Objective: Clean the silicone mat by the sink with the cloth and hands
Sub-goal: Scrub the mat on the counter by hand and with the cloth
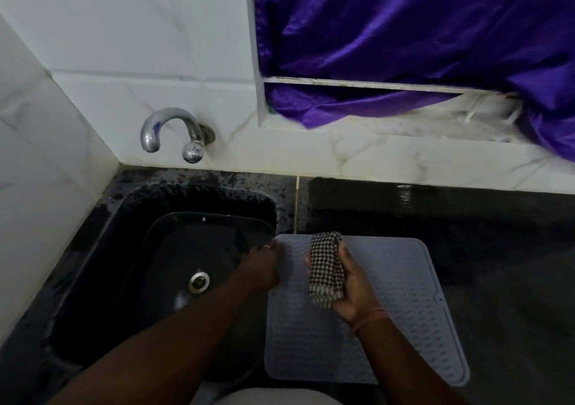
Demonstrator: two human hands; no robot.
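Observation:
A pale grey silicone mat [413,305] with a bumpy surface lies flat on the dark counter, just right of the sink. My right hand [354,283] grips a bunched black-and-white checked cloth [325,267] over the mat's upper middle. My left hand [264,264] holds the mat's upper left edge beside the sink rim; its fingertips are hidden under the edge.
A black sink [102,280] with a metal drain [199,281] fills the lower left. A chrome tap [174,132] juts from the white tiled wall above it. Purple fabric [404,37] hangs over a window ledge at upper right. The dark counter [497,243] runs on to the right of the mat.

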